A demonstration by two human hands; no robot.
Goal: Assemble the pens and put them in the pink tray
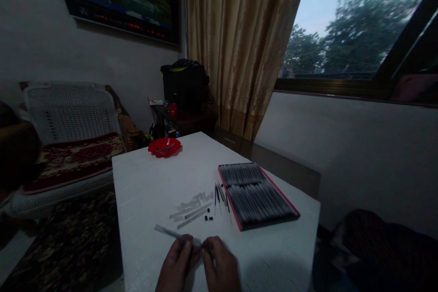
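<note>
Near the table's front edge, my left hand (179, 260) is closed around a translucent pen barrel (166, 231) that points up to the left. My right hand (219, 262) pinches at the barrel's near end, where a small dark bit shows between the fingertips; its kind is hidden. Just beyond my hands lie several loose clear barrels (195, 211) and short clear pieces (198, 199) in a heap. Three small black plugs (206, 218) rest beside them. Thin dark pen refills (217, 195) lie against a pink-edged box (260, 196) filled with two rows of clear, dark-cored pens.
A red scalloped dish (164, 147) with thin items in it stands at the white table's (143, 182) far left corner. Behind are a wicker chair (71, 114), a side table with a red cup (173, 109), a curtain (239, 45) and a wall television (123, 0).
</note>
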